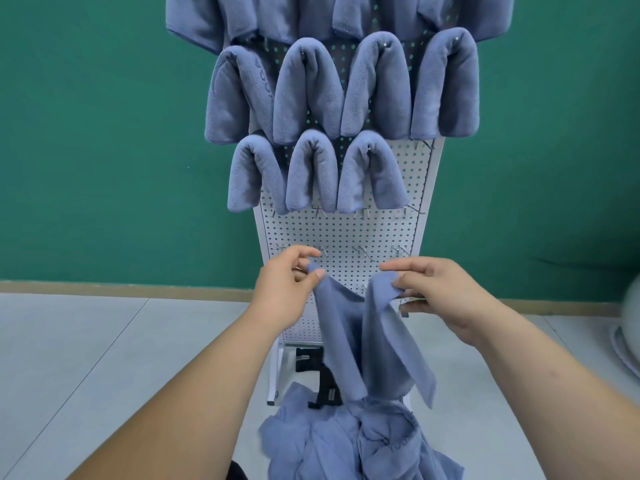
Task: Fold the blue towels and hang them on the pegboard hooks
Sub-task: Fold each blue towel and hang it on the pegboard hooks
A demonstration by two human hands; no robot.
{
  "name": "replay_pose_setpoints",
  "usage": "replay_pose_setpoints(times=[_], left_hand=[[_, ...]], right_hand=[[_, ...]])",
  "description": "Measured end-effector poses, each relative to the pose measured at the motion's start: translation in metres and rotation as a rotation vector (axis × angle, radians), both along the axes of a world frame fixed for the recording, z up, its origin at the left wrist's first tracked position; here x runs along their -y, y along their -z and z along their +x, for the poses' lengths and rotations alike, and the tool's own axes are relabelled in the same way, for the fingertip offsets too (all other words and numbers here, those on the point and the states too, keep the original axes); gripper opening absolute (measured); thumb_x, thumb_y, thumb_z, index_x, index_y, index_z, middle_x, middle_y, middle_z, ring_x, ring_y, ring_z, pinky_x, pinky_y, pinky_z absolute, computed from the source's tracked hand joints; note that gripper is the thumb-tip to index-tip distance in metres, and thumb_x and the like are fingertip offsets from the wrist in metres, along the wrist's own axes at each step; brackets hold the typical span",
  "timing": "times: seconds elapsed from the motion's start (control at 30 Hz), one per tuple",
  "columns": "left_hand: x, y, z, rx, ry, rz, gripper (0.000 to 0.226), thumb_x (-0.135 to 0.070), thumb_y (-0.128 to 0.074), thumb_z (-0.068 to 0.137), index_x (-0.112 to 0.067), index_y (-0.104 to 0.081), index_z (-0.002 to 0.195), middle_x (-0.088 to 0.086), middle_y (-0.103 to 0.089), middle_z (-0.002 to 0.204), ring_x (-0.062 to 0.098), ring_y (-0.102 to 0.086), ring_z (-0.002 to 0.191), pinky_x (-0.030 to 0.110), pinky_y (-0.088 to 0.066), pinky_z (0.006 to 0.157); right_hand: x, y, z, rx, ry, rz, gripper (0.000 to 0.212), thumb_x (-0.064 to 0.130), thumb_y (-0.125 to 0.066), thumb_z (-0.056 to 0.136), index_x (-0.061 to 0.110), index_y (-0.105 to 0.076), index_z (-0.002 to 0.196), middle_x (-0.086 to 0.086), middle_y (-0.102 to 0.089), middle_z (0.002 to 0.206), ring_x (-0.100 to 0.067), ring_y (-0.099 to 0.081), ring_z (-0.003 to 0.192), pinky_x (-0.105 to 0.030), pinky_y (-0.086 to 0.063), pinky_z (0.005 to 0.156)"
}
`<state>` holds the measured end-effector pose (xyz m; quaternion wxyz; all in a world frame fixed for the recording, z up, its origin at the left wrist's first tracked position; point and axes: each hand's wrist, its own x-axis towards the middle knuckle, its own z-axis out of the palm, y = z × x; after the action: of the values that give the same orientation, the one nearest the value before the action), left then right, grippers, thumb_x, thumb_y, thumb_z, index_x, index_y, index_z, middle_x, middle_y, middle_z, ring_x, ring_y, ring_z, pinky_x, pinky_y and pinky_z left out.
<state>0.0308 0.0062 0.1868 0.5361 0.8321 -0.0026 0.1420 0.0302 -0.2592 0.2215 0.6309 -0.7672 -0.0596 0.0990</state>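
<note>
**Blue cloth, soft and light, held by two upper corners**

Blue and fleecy, the blue towel (pixel 349 327) hangs between our two hands, at six o'clock from the middle of the view and in front of the lower part of the pegboard (pixel 346 233). Our left hand (pixel 291 282) is at ten o'clock of the towel and our right hand (pixel 440 292) at two o'clock. The fingers (pixel 317 274) of each hand pinch one upper corner between thumb and forefinger, and the other fingers are loosely spread.

We judge the cloth light and very limp. It keeps no shape, the top edge sags between the hands, and a light pinch seems enough. The corners and the hem look like the best places to hold it, because the middle would bunch up.

The top edge runs from nine to three o'clock. The long axis falls from twelve to six, down to the pile of towels (pixel 346 441) on the floor (pixel 104 341). Free hooks (pixel 398 251) stand at twelve o'clock of the hands.
</note>
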Motion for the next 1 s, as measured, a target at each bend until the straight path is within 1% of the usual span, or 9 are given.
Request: replay_pose_setpoints(times=[0.07, 0.13, 0.27, 0.37, 0.5, 0.63, 0.73, 0.83, 1.0], left_hand=[[0.011, -0.002, -0.003, -0.001, 0.045, -0.043, 0.026, -0.014, -0.074, 0.097, -0.032, -0.070, 0.114, -0.006, -0.073, 0.096, 0.016, -0.070, 0.078, 0.024, -0.058, 0.077], [0.021, -0.004, -0.006, 0.002, 0.083, -0.093, 0.025, -0.011, -0.075, 0.096, -0.029, -0.070, 0.114, -0.006, -0.075, 0.096, 0.013, -0.070, 0.079, 0.024, -0.059, 0.080], [0.036, -0.006, -0.011, -0.006, 0.145, -0.168, 0.025, -0.007, -0.074, 0.096, -0.024, -0.071, 0.114, 0.001, -0.078, 0.096, 0.009, -0.066, 0.078, 0.019, -0.056, 0.079], [0.040, -0.006, -0.012, -0.017, 0.171, -0.200, 0.024, -0.006, -0.074, 0.096, -0.022, -0.072, 0.114, 0.003, -0.079, 0.096, 0.011, -0.067, 0.081, 0.020, -0.056, 0.083], [0.043, -0.006, -0.015, -0.034, 0.190, -0.194, 0.021, -0.006, -0.073, 0.097, -0.021, -0.072, 0.111, -0.001, -0.080, 0.092, 0.010, -0.070, 0.084, 0.020, -0.056, 0.083], [0.044, -0.006, -0.016, -0.034, 0.180, -0.202, 0.022, -0.003, -0.074, 0.095, -0.020, -0.072, 0.109, -0.001, -0.080, 0.092, 0.013, -0.072, 0.086, 0.022, -0.058, 0.085], [0.044, -0.006, -0.016, -0.040, 0.185, -0.209, 0.023, -0.002, -0.075, 0.093, -0.019, -0.072, 0.109, -0.001, -0.080, 0.091, 0.012, -0.072, 0.085, 0.024, -0.058, 0.087], [0.046, -0.006, -0.018, -0.057, 0.225, -0.218, 0.022, 0.000, -0.074, 0.094, -0.016, -0.072, 0.110, 0.000, -0.081, 0.092, 0.008, -0.073, 0.084, 0.021, -0.057, 0.086], [0.051, -0.008, -0.022, -0.031, 0.274, -0.271, 0.017, -0.010, -0.077, 0.094, -0.012, -0.073, 0.111, 0.004, -0.080, 0.095, 0.009, -0.073, 0.089, 0.022, -0.057, 0.090]], right_hand=[[-0.006, -0.003, -0.005, -0.003, -0.104, 0.004, 0.041, -0.006, -0.056, 0.096, 0.021, -0.076, 0.120, 0.003, -0.081, 0.105, -0.010, -0.071, 0.085, -0.030, -0.060, 0.076], [-0.011, -0.002, -0.007, 0.049, -0.138, -0.057, 0.047, -0.011, -0.053, 0.094, 0.021, -0.075, 0.121, 0.001, -0.081, 0.109, -0.009, -0.071, 0.088, -0.024, -0.057, 0.072], [-0.017, 0.007, -0.006, 0.238, -0.018, -0.214, 0.014, 0.014, -0.075, 0.096, 0.027, -0.081, 0.098, -0.009, -0.079, 0.087, -0.013, -0.063, 0.070, -0.028, -0.058, 0.067], [-0.019, 0.010, -0.004, 0.277, 0.028, -0.236, 0.008, 0.024, -0.080, 0.093, 0.027, -0.080, 0.086, -0.015, -0.075, 0.080, -0.015, -0.056, 0.064, -0.035, -0.054, 0.064], [-0.020, 0.002, -0.009, 0.128, 0.026, -0.138, 0.012, 0.019, -0.070, 0.099, 0.022, -0.081, 0.095, -0.003, -0.080, 0.087, -0.011, -0.069, 0.075, -0.026, -0.058, 0.066], [-0.019, -0.002, -0.012, 0.091, -0.074, -0.161, 0.033, 0.001, -0.058, 0.096, 0.024, -0.078, 0.109, 0.005, -0.081, 0.097, -0.013, -0.075, 0.091, -0.031, -0.061, 0.073], [-0.019, 0.001, -0.012, 0.205, -0.038, -0.277, 0.025, 0.004, -0.068, 0.093, 0.025, -0.079, 0.101, 0.004, -0.081, 0.087, -0.012, -0.076, 0.085, -0.029, -0.060, 0.069], [-0.019, 0.007, -0.007, 0.322, 0.038, -0.357, 0.010, 0.019, -0.080, 0.089, 0.027, -0.079, 0.083, 0.003, -0.076, 0.073, -0.015, -0.074, 0.071, -0.036, -0.060, 0.067], [-0.017, 0.012, -0.001, 0.375, 0.089, -0.408, 0.023, 0.036, -0.083, 0.085, 0.021, -0.072, 0.071, 0.001, -0.069, 0.066, -0.010, -0.055, 0.057, -0.040, -0.058, 0.063]])
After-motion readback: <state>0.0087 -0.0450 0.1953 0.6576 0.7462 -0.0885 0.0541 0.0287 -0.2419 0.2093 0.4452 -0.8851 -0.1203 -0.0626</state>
